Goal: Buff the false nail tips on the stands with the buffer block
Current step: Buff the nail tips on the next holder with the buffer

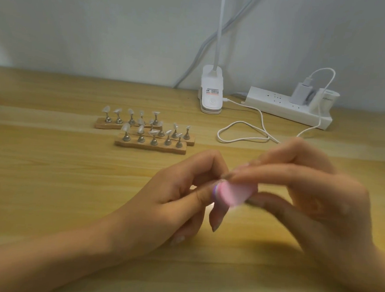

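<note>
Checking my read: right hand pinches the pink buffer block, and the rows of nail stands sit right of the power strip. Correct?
Not quite. The head view shows the rows of nail stands left of the power strip, not right. The right hand does pinch the pink buffer block.

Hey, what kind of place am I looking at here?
Probably a home or hobby nail-art desk: a wooden table against a plain wall, rows of false nail tips on stands, a clip lamp and power strip, and a pink buffer block in the right hand.
</note>
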The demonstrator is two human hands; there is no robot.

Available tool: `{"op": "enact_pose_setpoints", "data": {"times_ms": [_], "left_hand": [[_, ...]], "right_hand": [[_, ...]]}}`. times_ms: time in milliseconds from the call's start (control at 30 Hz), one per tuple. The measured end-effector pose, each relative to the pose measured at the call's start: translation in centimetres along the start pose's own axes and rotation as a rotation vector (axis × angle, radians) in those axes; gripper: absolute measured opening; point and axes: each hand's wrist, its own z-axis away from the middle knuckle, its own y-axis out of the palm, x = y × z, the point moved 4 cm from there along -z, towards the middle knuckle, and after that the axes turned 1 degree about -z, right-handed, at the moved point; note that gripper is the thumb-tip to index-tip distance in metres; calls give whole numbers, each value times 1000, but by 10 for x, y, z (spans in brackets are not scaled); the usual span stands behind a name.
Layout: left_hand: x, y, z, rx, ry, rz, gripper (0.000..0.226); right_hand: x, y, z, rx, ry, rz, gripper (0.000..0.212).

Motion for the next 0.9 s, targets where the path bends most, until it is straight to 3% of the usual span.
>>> {"op": "enact_pose_setpoints", "data": {"times_ms": [267,900], "left_hand": [[0,0,0,10,11,6,11],[1,0,-1,13,13,-3,13]], "right_hand": [[-3,-1,-3,-35,21,-45,24],[-5,0,-2,-15,11,-27,17]]}}
